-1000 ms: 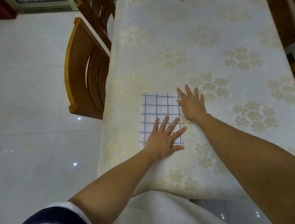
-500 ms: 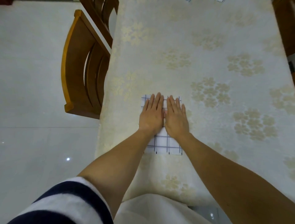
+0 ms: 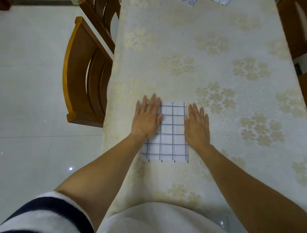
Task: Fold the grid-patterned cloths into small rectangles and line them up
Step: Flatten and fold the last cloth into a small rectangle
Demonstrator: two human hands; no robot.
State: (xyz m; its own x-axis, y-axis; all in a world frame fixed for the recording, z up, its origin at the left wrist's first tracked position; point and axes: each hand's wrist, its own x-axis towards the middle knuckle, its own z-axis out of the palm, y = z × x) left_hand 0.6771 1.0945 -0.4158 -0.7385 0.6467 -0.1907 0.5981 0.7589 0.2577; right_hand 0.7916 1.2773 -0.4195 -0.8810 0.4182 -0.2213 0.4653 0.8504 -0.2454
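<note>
The left hand (image 3: 147,118) lies flat, palm down, fingers straight and close together, pressing on the left edge of the folded grid-patterned cloth (image 3: 172,131); it grips nothing; its fingertips reach just past the cloth's far corner onto the tablecloth (image 3: 182,41). The right hand (image 3: 196,126) is likewise spread flat with straight fingers, holding nothing; its thumb side touches the cloth's right edge, while the rest of the palm rests on the tablecloth just beside it. The cloth sits between the two hands, a neat upright rectangle of thin white fabric crossed by dark blue-grey lines, its near edge extending toward the person beyond both wrists. The tablecloth is cream, with a faint woven sheen and pale gold flower clusters. Far beyond the fingertips, at the frame's top edge, parts of two more grid-patterned pieces (image 3: 189,1) show. Left of the left hand stands a wooden chair (image 3: 79,69) with curved slats on glossy white floor tiles (image 3: 33,91); the left arm wears a navy-and-white striped sleeve (image 3: 41,214).
</note>
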